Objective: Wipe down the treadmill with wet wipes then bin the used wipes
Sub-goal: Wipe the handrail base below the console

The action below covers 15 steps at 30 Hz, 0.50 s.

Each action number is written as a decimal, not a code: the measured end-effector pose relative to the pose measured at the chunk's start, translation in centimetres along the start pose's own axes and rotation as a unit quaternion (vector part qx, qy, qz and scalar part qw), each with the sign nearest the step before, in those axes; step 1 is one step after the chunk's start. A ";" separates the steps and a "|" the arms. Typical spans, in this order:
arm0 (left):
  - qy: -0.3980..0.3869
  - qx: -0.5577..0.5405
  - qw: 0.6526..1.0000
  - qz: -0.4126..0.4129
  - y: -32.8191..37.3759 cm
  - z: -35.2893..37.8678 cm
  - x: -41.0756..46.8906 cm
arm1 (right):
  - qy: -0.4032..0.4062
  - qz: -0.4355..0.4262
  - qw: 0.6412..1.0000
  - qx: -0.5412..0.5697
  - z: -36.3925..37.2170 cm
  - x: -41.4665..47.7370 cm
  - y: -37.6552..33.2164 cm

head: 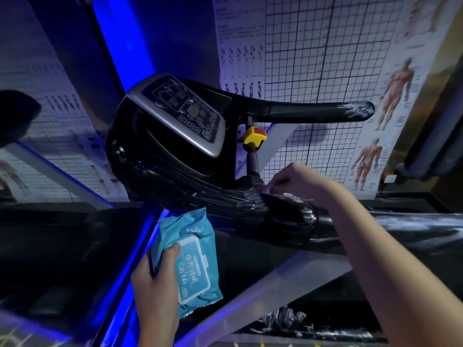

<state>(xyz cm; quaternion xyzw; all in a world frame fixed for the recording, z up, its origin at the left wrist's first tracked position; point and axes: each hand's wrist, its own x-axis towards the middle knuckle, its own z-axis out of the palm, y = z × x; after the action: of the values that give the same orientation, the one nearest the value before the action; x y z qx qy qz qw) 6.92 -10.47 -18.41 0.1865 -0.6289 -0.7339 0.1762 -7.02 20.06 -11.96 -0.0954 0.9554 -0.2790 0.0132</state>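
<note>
Wipes pack (194,259), blue, sits at seven o'clock, gripped by the left hand (154,279). At four o'clock from the treadmill console (180,113), the right hand (295,181) curls onto the wrapped handlebar (225,199), apparently pinching a pale wipe (275,194) against it.

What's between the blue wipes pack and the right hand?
Head view: the treadmill's black, plastic-wrapped handrail, between the blue wet-wipe pack and the right hand pinching a white wipe.

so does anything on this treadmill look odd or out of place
Yes: the near handrail, under the right hand and wipe, and the far handrail are both wrapped in wrinkled clear film. Crumpled black plastic lies low by the frame.
</note>
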 end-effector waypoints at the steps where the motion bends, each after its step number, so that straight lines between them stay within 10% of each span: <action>1: -0.002 -0.003 1.000 0.001 0.2 0.0 -0.1 | 0.009 0.026 1.000 -0.010 0.1 0.8 0.1; 15: -0.012 0.015 1.000 -0.009 -0.7 -1.6 -0.2 | 0.070 0.018 0.997 0.030 1.5 -7.0 -1.4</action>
<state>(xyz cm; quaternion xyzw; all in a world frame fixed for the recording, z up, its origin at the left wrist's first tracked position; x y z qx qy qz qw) 7.82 -11.61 -19.32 0.1858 -0.6400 -0.7283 0.1595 0.17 19.41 -12.69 -0.0585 0.9467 -0.3135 -0.0457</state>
